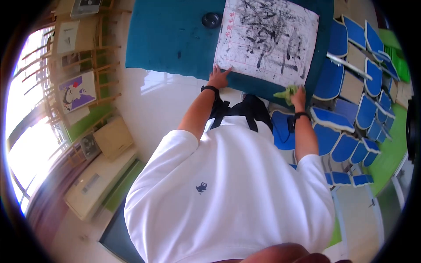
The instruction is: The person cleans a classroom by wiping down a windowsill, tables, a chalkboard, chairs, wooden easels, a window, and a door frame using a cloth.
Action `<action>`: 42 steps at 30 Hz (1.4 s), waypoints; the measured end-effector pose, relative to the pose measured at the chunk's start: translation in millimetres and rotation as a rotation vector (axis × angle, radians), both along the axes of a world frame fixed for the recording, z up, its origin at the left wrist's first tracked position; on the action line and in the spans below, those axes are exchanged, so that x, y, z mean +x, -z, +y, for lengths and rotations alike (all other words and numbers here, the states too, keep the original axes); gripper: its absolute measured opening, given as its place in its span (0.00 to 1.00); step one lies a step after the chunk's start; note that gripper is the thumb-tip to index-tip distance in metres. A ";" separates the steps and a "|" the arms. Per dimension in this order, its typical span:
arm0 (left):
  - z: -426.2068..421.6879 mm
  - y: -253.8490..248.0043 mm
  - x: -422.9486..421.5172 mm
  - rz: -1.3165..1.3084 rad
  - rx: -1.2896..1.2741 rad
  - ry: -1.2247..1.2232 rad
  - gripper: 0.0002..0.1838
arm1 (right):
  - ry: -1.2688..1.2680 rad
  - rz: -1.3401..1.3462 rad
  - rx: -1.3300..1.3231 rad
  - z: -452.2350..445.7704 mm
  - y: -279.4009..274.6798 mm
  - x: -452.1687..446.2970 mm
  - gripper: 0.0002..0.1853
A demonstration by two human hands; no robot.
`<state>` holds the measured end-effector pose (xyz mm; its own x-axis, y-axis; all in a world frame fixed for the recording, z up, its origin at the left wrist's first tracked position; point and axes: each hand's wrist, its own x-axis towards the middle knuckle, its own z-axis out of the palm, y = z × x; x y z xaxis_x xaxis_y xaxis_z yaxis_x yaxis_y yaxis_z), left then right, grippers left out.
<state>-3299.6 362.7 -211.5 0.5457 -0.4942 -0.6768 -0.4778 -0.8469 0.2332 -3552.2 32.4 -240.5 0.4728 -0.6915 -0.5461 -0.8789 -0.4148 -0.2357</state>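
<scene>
A white practice sheet [266, 41] with a red grid and many black ink strokes lies on the teal-covered table [171, 37]. My left hand [218, 77] rests at the sheet's near left corner, its fingers apart and holding nothing. At the near right corner, my right hand [299, 98] is closed around a yellow-green cloth [287, 94]. Part of the cloth pokes out to the left of the fingers, by the sheet's near edge. A dark round dish [211, 20] stands on the table left of the sheet.
Blue chairs [330, 81] crowd the right side, close to the table. Along the left stand wooden easels [98, 48] and a purple, white and red picture [77, 92]. A pale cabinet [98, 182] sits at the lower left. Pale floor [153, 114] shows between the easels and me.
</scene>
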 end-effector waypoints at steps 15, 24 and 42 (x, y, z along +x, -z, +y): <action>70.2 -13.4 22.3 0.438 -0.964 -0.342 0.34 | -0.413 -0.236 0.752 225.5 -79.8 217.9 0.35; 243.4 8.6 167.6 -0.707 -0.710 -0.984 0.33 | -0.524 -0.110 0.420 314.8 -53.0 341.1 0.54; 283.5 11.7 188.0 -0.547 -0.435 -0.808 0.19 | -0.736 0.564 0.423 289.8 -16.5 368.5 0.44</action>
